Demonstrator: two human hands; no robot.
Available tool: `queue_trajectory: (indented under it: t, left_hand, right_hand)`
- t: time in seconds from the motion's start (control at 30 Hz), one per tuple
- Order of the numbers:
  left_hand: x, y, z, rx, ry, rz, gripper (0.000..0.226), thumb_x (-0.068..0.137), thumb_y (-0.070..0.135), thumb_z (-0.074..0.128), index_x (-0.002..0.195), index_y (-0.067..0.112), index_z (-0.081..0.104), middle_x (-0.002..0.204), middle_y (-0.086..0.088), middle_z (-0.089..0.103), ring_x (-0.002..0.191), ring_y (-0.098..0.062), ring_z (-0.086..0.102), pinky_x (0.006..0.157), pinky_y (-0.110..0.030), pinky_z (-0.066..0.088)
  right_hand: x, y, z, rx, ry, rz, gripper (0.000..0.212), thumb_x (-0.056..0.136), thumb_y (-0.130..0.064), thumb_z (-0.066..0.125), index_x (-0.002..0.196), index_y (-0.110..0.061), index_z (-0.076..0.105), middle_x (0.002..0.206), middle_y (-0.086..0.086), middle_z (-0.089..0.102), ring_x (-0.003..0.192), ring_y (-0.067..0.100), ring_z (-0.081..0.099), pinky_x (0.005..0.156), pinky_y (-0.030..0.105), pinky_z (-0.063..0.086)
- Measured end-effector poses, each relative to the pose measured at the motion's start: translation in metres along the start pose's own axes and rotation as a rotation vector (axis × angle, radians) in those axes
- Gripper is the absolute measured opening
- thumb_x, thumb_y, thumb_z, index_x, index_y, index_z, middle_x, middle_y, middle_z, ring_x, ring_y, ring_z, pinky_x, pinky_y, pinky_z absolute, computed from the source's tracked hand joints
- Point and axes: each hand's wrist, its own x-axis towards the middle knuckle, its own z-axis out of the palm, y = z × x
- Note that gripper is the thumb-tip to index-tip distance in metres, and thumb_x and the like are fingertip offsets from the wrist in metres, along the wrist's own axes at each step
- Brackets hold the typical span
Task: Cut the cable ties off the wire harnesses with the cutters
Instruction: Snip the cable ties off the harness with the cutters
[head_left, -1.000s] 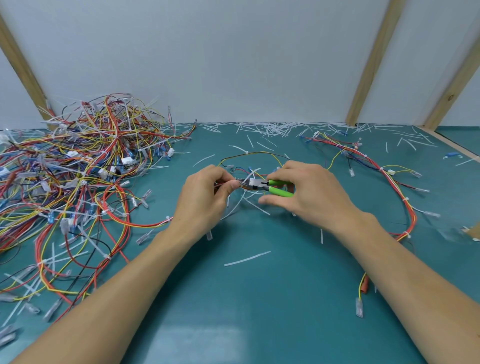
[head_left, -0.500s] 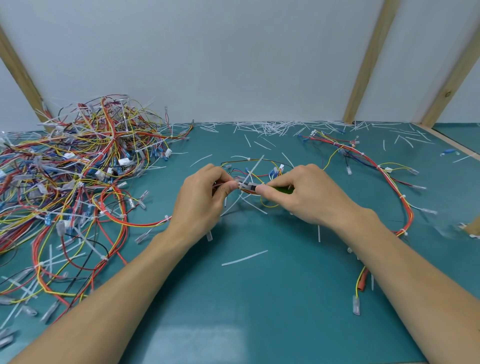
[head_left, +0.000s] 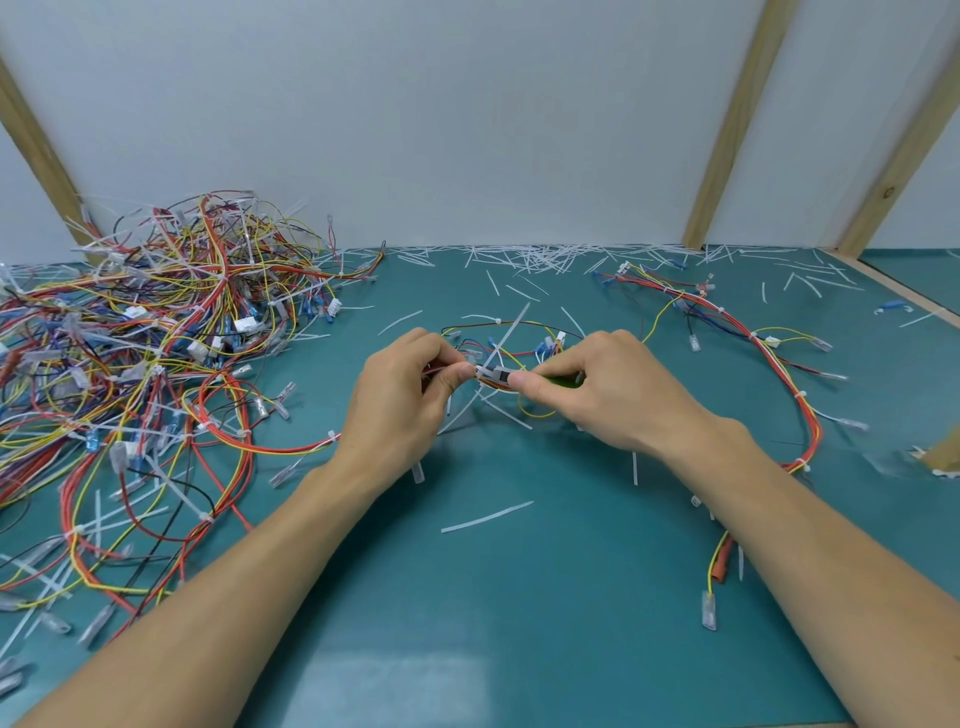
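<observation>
- A cut tie strip (head_left: 487, 517) lies loose on the teal table (head_left: 519, 623), nearest the person.
- Left hand (head_left: 400, 410) pinches the wire harness (head_left: 519, 358) between thumb and curled fingers.
- Right hand (head_left: 608, 389) grips the green-handled cutters (head_left: 506, 375), head at a white cable tie (head_left: 506, 338).
- At 10 o'clock sits the harness pile (head_left: 156, 338); at 12 o'clock, trimmed ties (head_left: 530, 257) line the wall.

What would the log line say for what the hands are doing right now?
left hand: pinches wire harness | right hand: grips cutters | cutters: tip at cable tie | pile: left on table
</observation>
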Motion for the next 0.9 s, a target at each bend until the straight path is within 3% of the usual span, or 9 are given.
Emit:
queue_trajectory:
  t: [0.33, 0.9]
  left_hand:
    - [0.0001, -0.0011, -0.0003, -0.006, 0.008, 0.017, 0.007, 0.090, 0.014, 0.074, 0.085, 0.017, 0.070, 0.078, 0.016, 0.058, 0.072, 0.004, 0.053, 0.064, -0.008, 0.036]
    - [-0.0003, 0.0026, -0.0023, -0.012, 0.010, 0.024, 0.007, 0.089, 0.012, 0.074, 0.084, 0.014, 0.070, 0.076, 0.016, 0.058, 0.071, 0.004, 0.053, 0.065, -0.007, 0.035]
  right_hand:
    - [0.0002, -0.0004, -0.0003, 0.017, 0.007, 0.011, 0.060, 0.082, -0.084, 0.042, 0.084, -0.038, 0.080, 0.056, 0.013, 0.053, 0.058, 0.027, 0.043, 0.054, 0.037, 0.044]
    - [-0.0001, -0.0009, 0.0002, 0.026, -0.005, 0.028, 0.071, 0.082, -0.084, 0.041, 0.087, -0.024, 0.079, 0.058, 0.015, 0.051, 0.058, 0.027, 0.039, 0.054, 0.039, 0.042]
